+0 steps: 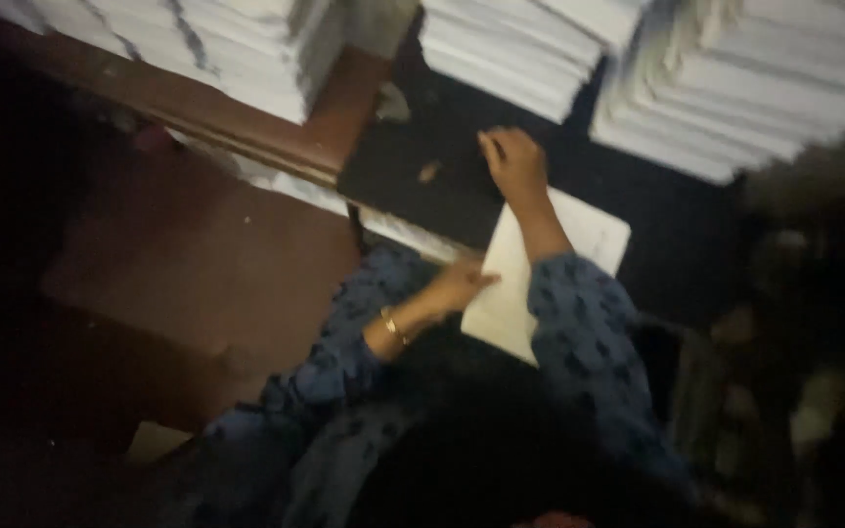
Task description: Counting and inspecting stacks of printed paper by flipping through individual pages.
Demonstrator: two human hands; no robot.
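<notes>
So there's a white sheet of paper (525, 279) lying on a dark tabletop (677, 235), its near edge hanging over toward the person. The left hand (457, 286) rests flat on the sheet's left edge, fingers stretched out, just pressing down and gripping nothing; there's a gold bangle (393, 326) on that wrist. The right hand (512, 164) reaches past the far end of the sheet onto the dark surface, fingers curled down, and honestly it's too blurry to say if it's pinching anything. Both sleeves are blue with a dark print. Big stacks of white paper (735, 88) sit along the back. Brown wooden furniture (207, 264) is off to the left.
</notes>
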